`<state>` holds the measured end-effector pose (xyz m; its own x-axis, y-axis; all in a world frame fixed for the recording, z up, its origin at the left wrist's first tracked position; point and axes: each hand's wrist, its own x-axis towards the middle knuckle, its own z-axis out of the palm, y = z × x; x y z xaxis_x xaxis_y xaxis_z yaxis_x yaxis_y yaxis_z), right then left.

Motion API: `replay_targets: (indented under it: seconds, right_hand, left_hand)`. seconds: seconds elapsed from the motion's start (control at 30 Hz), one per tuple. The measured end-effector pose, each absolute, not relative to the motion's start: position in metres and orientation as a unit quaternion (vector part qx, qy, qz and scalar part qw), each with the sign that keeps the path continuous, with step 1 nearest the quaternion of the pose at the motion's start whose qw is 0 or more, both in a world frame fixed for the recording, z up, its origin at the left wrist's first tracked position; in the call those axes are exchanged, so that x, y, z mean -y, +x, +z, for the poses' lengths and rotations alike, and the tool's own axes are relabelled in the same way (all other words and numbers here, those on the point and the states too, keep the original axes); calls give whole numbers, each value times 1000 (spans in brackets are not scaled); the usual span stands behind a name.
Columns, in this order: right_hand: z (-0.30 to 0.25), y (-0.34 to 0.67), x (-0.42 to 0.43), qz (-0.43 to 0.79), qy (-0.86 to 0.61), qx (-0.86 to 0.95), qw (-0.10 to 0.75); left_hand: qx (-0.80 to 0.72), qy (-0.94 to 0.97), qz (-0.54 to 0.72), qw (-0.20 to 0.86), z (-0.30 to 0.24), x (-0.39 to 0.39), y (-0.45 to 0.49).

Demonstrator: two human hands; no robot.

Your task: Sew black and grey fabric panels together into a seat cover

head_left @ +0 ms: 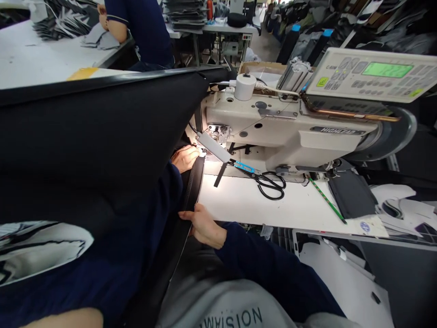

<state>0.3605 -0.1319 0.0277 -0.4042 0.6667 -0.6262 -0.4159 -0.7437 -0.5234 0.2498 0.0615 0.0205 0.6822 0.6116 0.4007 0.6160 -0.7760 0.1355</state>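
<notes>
A large sheet of black fabric [85, 150] covers the left side and runs under the needle area of a cream sewing machine [300, 132]. My left hand [186, 158] is beside the lit presser foot, its fingers closed on the fabric. Nearer my body, my right hand [206, 228] pinches the edge of the same fabric, with the index finger lying over it. A line of stitching runs along this strip between my hands. The fingertips of my left hand are partly hidden by glare and cloth.
Black-handled scissors [271, 184] and blue thread snips [244, 166] lie on the white machine table [239, 200]. A green striped pencil [327, 200] rests farther right. A control panel [372, 75] tops the machine. Another person [143, 32] works behind, near stacked pieces [184, 16].
</notes>
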Motion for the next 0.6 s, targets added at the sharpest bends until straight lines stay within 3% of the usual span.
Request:
replay_targets:
  seconds: [0.17,0.3,0.43,0.6]
  right_hand:
    - [28,364,127,819,-429,187,331]
    - [36,397,122,782,-365,418,285]
    - [37,427,114,528,-241,779,237]
    - [6,406,90,203,-242,936,156]
  left_hand:
    - [391,-889,-239,12,12,-52,253]
    - [420,-872,-253,8,6,-46,257]
    - [423,-867,-263,7,6,-44,259]
    - [418,-874,-249,9,6,-43,260]
